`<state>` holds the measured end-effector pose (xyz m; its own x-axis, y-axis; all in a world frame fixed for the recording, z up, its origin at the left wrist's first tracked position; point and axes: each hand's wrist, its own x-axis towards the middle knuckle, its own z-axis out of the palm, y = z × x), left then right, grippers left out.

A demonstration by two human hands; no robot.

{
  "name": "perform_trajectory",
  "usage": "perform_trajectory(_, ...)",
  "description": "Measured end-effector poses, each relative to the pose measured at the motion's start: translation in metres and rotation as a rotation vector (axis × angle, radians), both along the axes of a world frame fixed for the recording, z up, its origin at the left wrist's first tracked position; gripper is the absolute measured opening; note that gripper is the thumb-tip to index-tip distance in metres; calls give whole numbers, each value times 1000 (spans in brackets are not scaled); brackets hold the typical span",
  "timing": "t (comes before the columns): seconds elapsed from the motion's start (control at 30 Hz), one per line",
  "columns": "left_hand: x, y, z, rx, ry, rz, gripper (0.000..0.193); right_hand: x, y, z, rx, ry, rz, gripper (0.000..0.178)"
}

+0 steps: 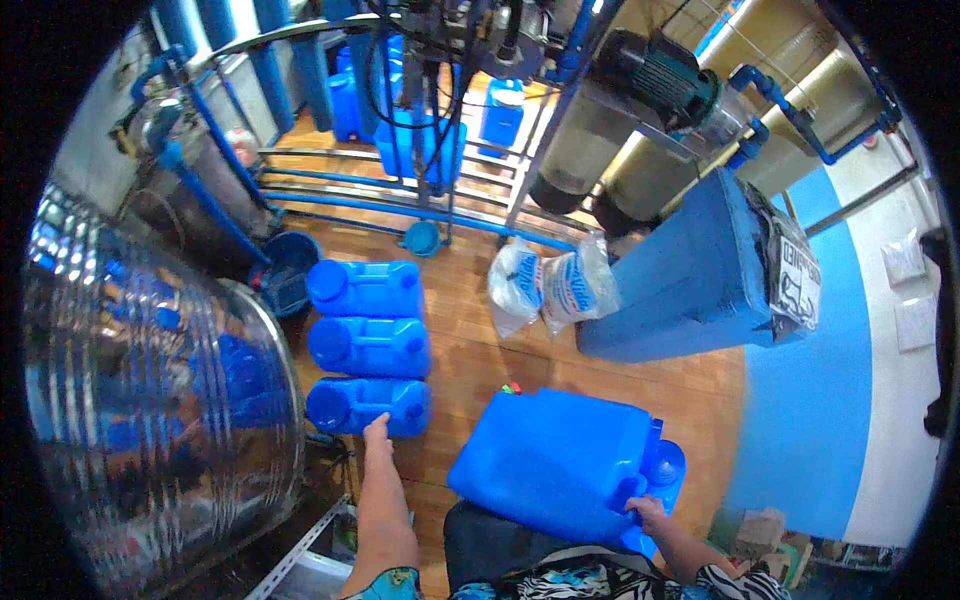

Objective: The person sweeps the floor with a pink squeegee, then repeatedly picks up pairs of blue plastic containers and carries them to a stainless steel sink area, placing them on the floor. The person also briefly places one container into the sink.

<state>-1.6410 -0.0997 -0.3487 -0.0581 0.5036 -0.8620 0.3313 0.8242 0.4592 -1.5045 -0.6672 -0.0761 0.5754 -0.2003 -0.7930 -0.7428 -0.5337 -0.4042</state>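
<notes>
Three blue plastic water jugs stand in a row on the left, and my left hand (377, 432) is at the handle of the nearest jug (328, 408). Its fingers look curled over the handle and are partly hidden. A larger-looking blue water jug (560, 450) is tilted in front of my body, its broad side facing up. My right hand (646, 508) is closed round that jug's handle. Beyond its right end, another blue jug (664, 466) shows in part, with a round cap. The middle jug (375, 347) and the far jug (370, 289) stand untouched.
A big shiny steel tank (160, 400) curves along the left. Two white plastic bags (518, 285) rest by a tall blue bin (670, 270). Blue pipes and metal rails (390, 200) cross the far side. A dark blue bucket (287, 270) and a small teal basin (421, 238) sit nearby.
</notes>
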Motion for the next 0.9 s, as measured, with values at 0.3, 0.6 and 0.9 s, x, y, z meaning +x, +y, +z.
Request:
perform_trajectory(0.3, -2, 23, -49, -219, -510, 376, 53, -29, -55, -9, 50, -13, -298, 36)
perform_trajectory(0.6, 38, -103, 24, -108, -316, 471, 28, -64, -139, -40, -10, -39, -553, 51)
perform_trajectory(0.9, 116, -290, 107, -81, -419, -134, 13, -78, -285, -43, 75, 49, -684, 82)
